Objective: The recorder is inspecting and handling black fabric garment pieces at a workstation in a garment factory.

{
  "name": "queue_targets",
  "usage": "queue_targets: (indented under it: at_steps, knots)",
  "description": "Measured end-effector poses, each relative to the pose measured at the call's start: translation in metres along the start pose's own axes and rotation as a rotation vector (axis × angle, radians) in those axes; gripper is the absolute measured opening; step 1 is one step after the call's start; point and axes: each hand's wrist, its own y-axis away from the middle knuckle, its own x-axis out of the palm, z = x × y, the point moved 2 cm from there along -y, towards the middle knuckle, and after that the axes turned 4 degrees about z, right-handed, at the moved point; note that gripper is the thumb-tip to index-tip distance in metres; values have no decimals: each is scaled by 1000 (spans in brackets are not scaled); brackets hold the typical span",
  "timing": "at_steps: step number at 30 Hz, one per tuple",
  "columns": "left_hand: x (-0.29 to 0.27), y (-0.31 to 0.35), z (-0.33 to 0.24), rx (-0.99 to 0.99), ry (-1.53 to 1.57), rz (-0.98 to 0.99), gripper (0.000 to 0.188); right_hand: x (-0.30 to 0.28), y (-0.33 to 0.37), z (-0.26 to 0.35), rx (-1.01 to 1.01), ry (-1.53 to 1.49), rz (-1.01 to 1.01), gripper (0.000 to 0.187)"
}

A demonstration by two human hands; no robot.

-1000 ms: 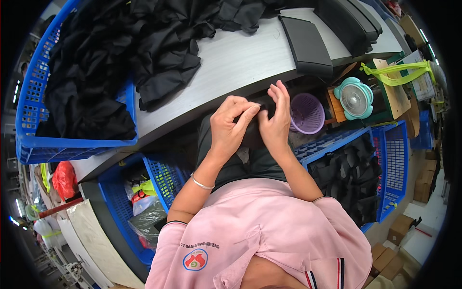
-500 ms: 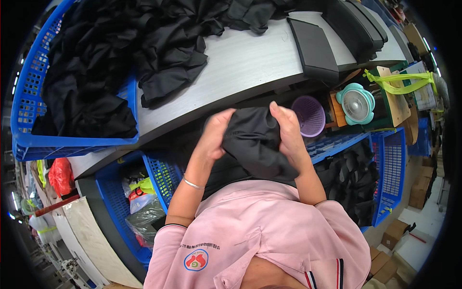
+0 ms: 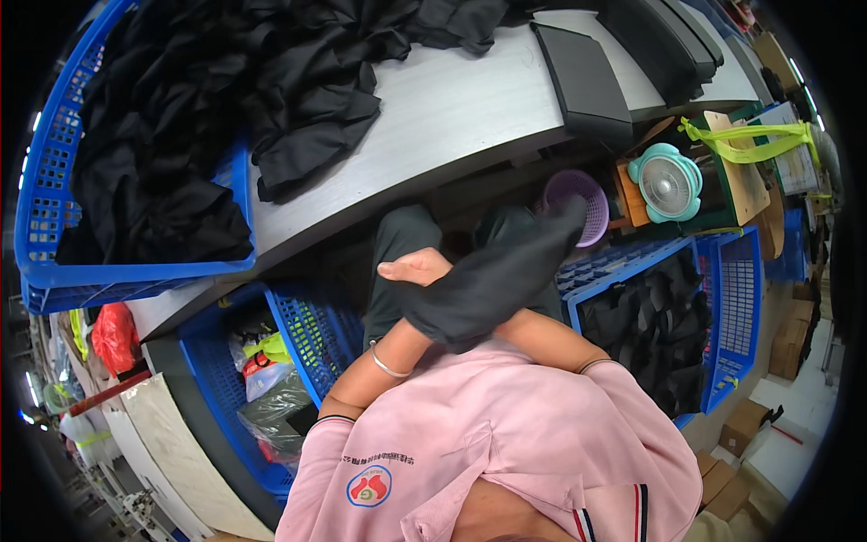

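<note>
A black cloth piece [image 3: 492, 280] stretches slantwise above my lap, its far right end blurred by motion. My forearms cross beneath and behind it. At its left end shows what appears to be my right hand [image 3: 417, 267], since the right forearm runs behind the cloth towards it. Its fingers are curled against the fabric and the thumb side points left. My left forearm [image 3: 366, 378], with a silver bangle at the wrist, slants up and right until the cloth covers it. The left hand is hidden under or inside the fabric, so its fingers do not show.
Black cloth pieces [image 3: 312, 108] heap over the pale worktable [image 3: 452, 99] and a blue basket [image 3: 135, 269] at left. Black panels [image 3: 587, 86] lie at right. Below are a purple bin [image 3: 591, 212], a teal fan [image 3: 669, 182] and more blue baskets [image 3: 736, 316].
Both hands gripped the cloth from either side earlier. Now my forearms have crossed, the cloth has swung out to the right, and one hand has disappeared behind it.
</note>
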Motion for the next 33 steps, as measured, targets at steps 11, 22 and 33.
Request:
queue_targets:
  at_steps: [11,22,33]
  knots:
    - [-6,5,-77,603,-216,-177,62,-21,61,-23,251,195,-339,23]
    - [41,36,-61,499,-691,-271,66,-25,104,51,-457,634,-424,20]
    - [22,101,-31,526,-2009,-347,42,-35,124,91,-486,-109,-336,17]
